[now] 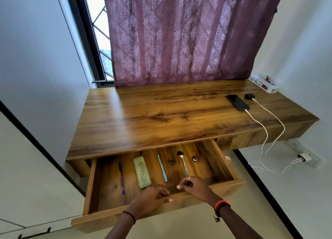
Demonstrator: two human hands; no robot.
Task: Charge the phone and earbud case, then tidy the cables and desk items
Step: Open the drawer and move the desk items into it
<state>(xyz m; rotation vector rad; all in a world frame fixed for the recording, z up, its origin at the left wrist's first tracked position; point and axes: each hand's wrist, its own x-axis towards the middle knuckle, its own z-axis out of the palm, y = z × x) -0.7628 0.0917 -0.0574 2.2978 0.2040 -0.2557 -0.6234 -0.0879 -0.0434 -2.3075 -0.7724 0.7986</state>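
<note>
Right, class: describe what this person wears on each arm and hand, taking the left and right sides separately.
The left hand shows no ring, and its wrist carries a thin dark bracelet. The right hand wears a silver-coloured ring. Its wrist has a red-orange thread beside a dark cord, with a small metal piece hanging below. No sleeves show on either forearm.
</note>
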